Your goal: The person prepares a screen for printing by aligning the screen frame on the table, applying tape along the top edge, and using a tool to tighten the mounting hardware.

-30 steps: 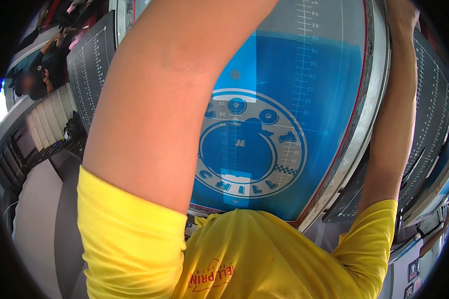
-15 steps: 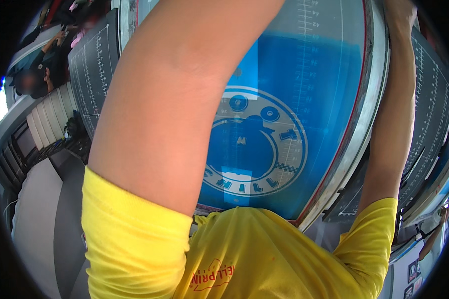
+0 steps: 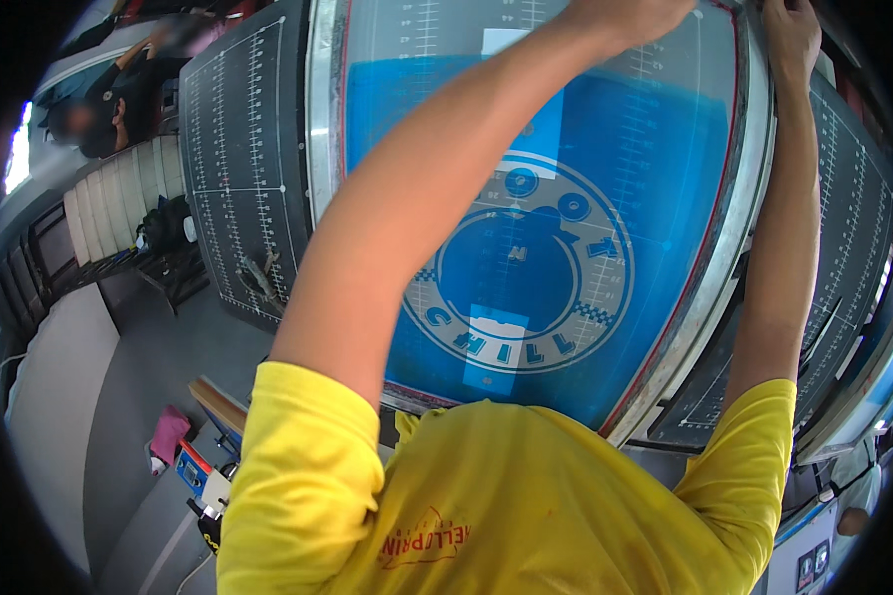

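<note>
A screen-printing frame (image 3: pixel 706 288) with pale metal sides lies in front of me. Its mesh (image 3: pixel 655 327) is coated blue, with a ring-shaped stencil (image 3: pixel 605 297) of lettering and checks; white patches show through from beneath. My left arm reaches across the mesh, and my left hand (image 3: pixel 637 18) is over the uncoated far strip near the far right corner. The upper picture edge cuts off its fingers. My right hand (image 3: pixel 793 40) is beside the outer right side of the frame at that same corner. Its fingertips run out of view, so any grip on the frame is hidden.
Dark printing boards (image 3: pixel 243 159) with white rulings flank the frame left and right (image 3: pixel 843 228). A grey tool-like object lies on the left board's near end. A blue device (image 3: pixel 196 474) and pink cloth (image 3: pixel 172 434) are lower left. Another person (image 3: pixel 104 114) is at far left.
My left arm has swung lower and to the right in the picture, bringing the left hand into view. My right hand stays by the far right corner. The view has shifted, showing more on the left.
</note>
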The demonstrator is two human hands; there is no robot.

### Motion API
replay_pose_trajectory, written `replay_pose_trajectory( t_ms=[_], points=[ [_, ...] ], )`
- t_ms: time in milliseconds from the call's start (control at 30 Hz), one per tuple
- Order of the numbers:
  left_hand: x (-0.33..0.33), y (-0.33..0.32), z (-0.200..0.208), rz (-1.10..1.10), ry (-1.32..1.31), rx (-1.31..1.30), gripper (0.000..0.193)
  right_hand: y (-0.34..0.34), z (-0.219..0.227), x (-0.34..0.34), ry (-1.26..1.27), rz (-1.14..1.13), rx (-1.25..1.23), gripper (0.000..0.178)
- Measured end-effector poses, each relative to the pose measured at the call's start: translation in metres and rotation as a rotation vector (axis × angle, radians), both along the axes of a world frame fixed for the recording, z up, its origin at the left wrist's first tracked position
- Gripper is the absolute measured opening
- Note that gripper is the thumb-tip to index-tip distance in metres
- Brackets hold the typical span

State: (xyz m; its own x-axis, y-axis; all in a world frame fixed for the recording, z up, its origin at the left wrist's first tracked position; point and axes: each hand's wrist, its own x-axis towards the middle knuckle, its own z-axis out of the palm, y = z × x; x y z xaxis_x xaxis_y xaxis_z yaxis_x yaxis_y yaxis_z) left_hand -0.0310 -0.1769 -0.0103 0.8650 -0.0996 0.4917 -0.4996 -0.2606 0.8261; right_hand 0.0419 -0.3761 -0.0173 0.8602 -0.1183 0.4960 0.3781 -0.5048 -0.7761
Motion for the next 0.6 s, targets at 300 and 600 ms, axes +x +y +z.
replay_pose_trajectory(
  t_ms=[300,600],
  points=[
    [-0.282,0.279,0.064,0.864,0.306,-0.027,0.023,-0.023,-0.019,0.002,0.116,-0.155,-0.168,0.038],
    [-0.460,0.404,0.042,1.328,1.077,0.346,0.070,-0.027,-0.026,0.018,0.191,-0.151,-0.141,0.038]
  ],
)
